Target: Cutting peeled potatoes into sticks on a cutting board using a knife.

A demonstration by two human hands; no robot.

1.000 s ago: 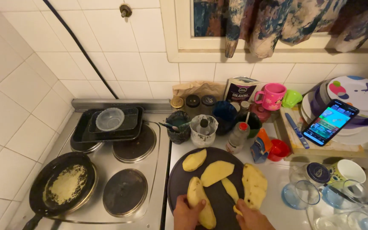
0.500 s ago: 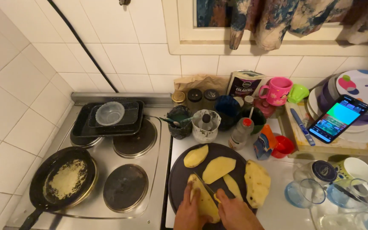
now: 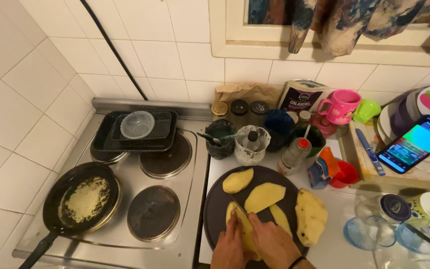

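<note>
A round dark cutting board [image 3: 214, 209] lies on the counter with several pale yellow potato slices on it. My left hand [image 3: 229, 245] presses down on the nearest long slice [image 3: 243, 226] at the board's front. My right hand [image 3: 274, 243] is right beside it, closed around a knife [image 3: 240, 206]. The thin blade points away from me over that slice, and the handle is hidden in my hand. Other slices lie farther back [image 3: 238, 180], in the middle [image 3: 265, 197] and at the right edge [image 3: 310, 216].
An electric stove [image 3: 153, 211] stands left of the board, with a black frying pan [image 3: 83, 199] holding yellowish food. Stacked dark baking trays with a clear plastic tub [image 3: 136, 124] sit on the back burner. Jars, a pink mug [image 3: 342, 105], a lit phone [image 3: 414, 143] and glasses [image 3: 369, 225] crowd the back and right.
My right hand moved left from the board's right side to the slice beside my left hand. The view tilted slightly; the other slices have not moved.
</note>
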